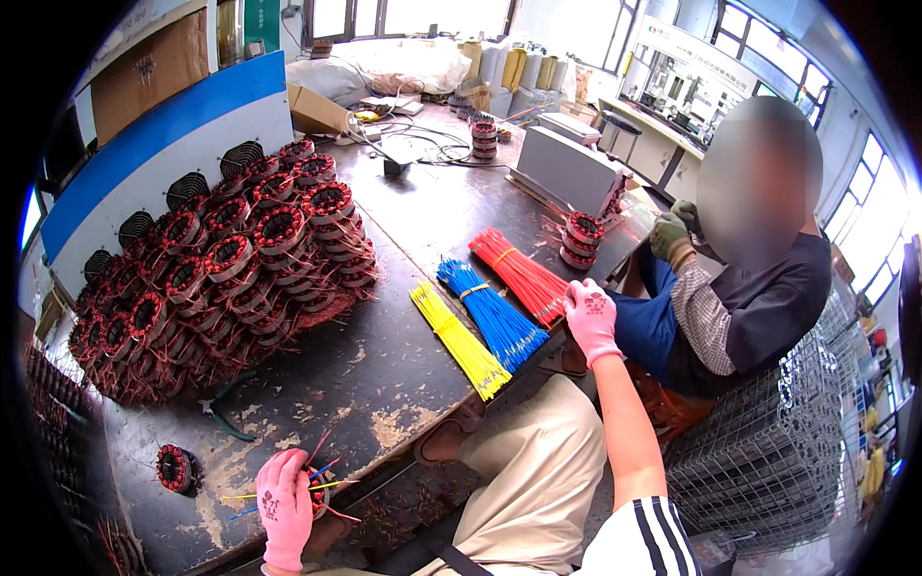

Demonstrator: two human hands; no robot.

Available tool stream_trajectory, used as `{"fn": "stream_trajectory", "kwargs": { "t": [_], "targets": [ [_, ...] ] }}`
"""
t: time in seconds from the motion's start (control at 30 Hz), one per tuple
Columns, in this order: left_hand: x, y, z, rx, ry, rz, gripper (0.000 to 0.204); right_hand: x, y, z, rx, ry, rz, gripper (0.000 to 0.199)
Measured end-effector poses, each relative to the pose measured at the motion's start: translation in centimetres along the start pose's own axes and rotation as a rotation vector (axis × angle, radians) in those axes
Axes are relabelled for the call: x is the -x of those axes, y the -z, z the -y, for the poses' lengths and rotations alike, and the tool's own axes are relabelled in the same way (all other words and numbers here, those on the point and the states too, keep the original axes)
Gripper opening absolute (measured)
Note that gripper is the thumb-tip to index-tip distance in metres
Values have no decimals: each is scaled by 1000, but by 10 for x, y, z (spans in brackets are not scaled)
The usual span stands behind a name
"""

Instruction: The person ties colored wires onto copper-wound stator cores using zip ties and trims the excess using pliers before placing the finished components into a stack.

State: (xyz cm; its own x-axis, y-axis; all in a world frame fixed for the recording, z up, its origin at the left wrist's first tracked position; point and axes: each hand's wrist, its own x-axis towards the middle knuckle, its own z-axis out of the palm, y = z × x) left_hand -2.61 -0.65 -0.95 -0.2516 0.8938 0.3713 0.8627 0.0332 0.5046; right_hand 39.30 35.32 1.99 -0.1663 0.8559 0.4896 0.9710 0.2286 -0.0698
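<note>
My left hand point(285, 504), in a pink glove, grips a small ring-shaped motor stator point(320, 497) at the table's near edge. Red, blue and yellow wires stick out of the stator on both sides. The glove hides much of it. My right hand point(590, 315), also gloved in pink, has its fingers closed at the near end of a bundle of red wires point(519, 274). Beside that bundle lie a banded bundle of blue wires point(492, 317) and one of yellow wires point(459, 338). A single stator point(175, 468) rests alone at the table's left.
A large pile of stators point(230, 259) fills the left of the worn dark table point(384, 384). Smaller stacks point(580, 240) stand farther right near a grey box point(565, 171). A gloved co-worker point(759, 298) sits at the right, beside wire-mesh crates point(759, 451).
</note>
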Motion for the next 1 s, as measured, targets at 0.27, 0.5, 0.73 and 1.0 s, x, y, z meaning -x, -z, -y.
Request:
{"fn": "stream_trajectory", "kwargs": {
  "t": [0.27,0.5,0.73,1.0],
  "targets": [
    [2,7,-8,-104,-70,-135,33,67,101,34,-646,-188,0,14],
    [-41,34,-108,-295,-748,-359,31,122,162,206,-1178,554,365,16],
    [-11,60,-51,-228,-126,-424,23,132,64,280,-895,618,557,25],
    [-9,-4,-15,67,141,-290,19,145,11,330,-1000,573,912,33]
  ]
}}
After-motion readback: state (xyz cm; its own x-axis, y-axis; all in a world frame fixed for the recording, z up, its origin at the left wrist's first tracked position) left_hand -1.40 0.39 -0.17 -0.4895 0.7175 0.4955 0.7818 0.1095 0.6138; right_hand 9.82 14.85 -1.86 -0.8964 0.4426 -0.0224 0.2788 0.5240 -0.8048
